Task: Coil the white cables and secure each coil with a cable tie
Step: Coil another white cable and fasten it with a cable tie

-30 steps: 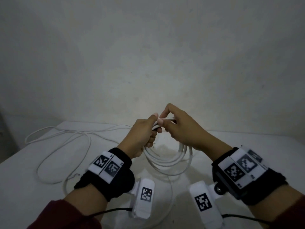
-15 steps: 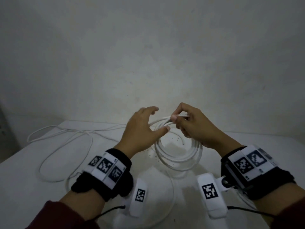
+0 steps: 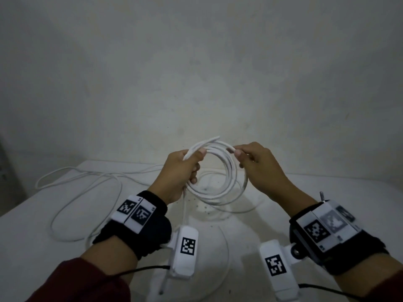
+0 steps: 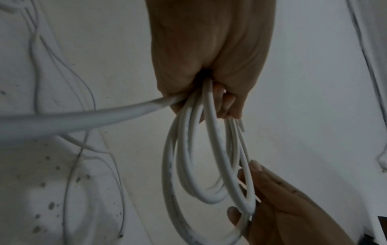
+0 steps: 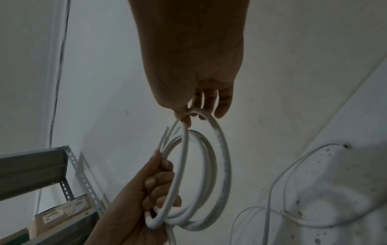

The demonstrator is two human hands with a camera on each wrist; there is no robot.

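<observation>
Above the white surface (image 3: pixel 32 247), the left hand (image 3: pixel 181 171) grips the white cable coil (image 3: pixel 220 192); the right hand (image 3: pixel 259 166) pinches its top right strand.

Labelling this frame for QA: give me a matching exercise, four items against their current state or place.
Items:
1. left hand
2. right hand
3. coil
4. loose cable

States:
A. lies spread on the table
B. pinches the top of a loop
C. hangs in the air between both hands
D. grips the bundled loops in a fist

Pairs: 1-D, 2-B, 3-C, 4-A
</observation>
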